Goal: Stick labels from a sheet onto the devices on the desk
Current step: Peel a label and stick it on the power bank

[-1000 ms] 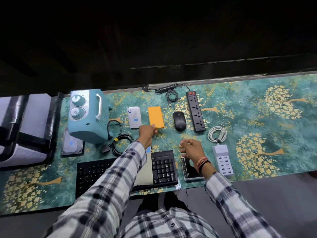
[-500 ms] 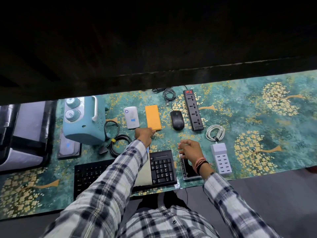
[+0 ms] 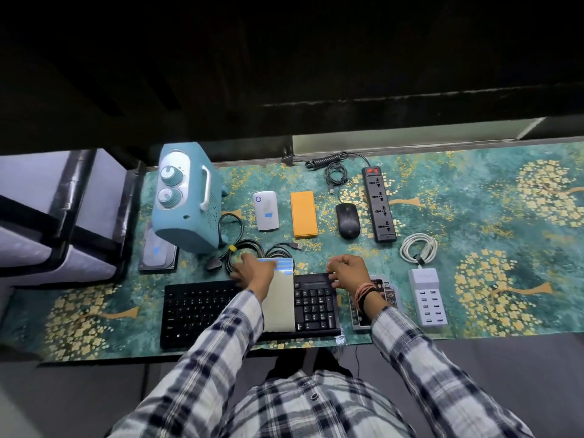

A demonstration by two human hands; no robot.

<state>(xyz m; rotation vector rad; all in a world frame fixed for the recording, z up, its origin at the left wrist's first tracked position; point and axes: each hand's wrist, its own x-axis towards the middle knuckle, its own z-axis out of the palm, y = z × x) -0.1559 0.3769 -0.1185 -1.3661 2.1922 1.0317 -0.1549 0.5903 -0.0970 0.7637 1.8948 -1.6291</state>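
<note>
While the flat hard drive (image 3: 157, 252) and white oval power bank (image 3: 266, 211) up-left of the grip already carry blue labels, the left hand (image 3: 252, 270) has been drawn back from the bare orange rectangular power bank (image 3: 303, 214) onto the pale label sheet (image 3: 278, 292) lying across the black keyboard (image 3: 202, 308), fingers curled at its blue strips; a pinch cannot be confirmed. Rightward, the right hand (image 3: 349, 271) rests curled, apparently empty. Another label is probably being peeled.
</note>
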